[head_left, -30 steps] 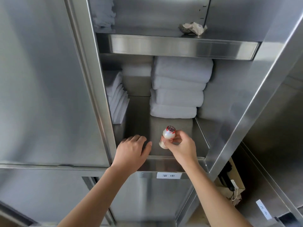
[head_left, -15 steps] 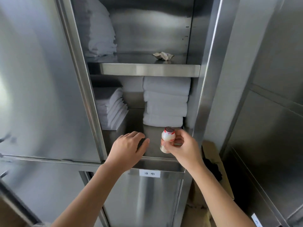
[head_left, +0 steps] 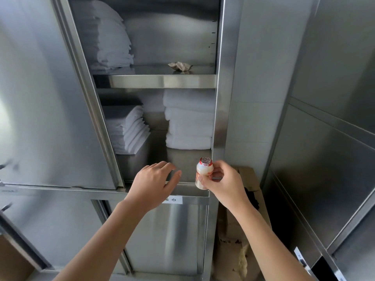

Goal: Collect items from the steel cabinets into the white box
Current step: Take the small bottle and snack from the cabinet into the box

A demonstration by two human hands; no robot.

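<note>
Small pale bottle (head_left: 204, 172) with a red foil cap, upright, pinched between curled fingers and thumb of the right grip (head_left: 227, 183), just in front of the open steel cabinet (head_left: 220, 98), at the front lip of the lower shelf (head_left: 182, 159), toward 5 o'clock of the opening. Left grip (head_left: 154, 183) at 9 o'clock of the bottle, near but apart from it, fingers spread and relaxed, holding nothing, hovering over the same lip. On the lower shelf, folded white towels in two stacks: a tall stack (head_left: 189, 122) at 12 o'clock of the bottle, a lower leaning stack (head_left: 129, 130) at 10 o'clock. On the upper shelf (head_left: 162, 81), more folded white linen (head_left: 109, 39) at 11 o'clock and a crumpled wrapper (head_left: 180, 66) at 12 o'clock. White label (head_left: 173, 199) with printed characters just below the lip, partly covered by the left grip. Brown cardboard carton (head_left: 246, 173) at 3 o'clock of the right grip, beside the cabinet.
</note>
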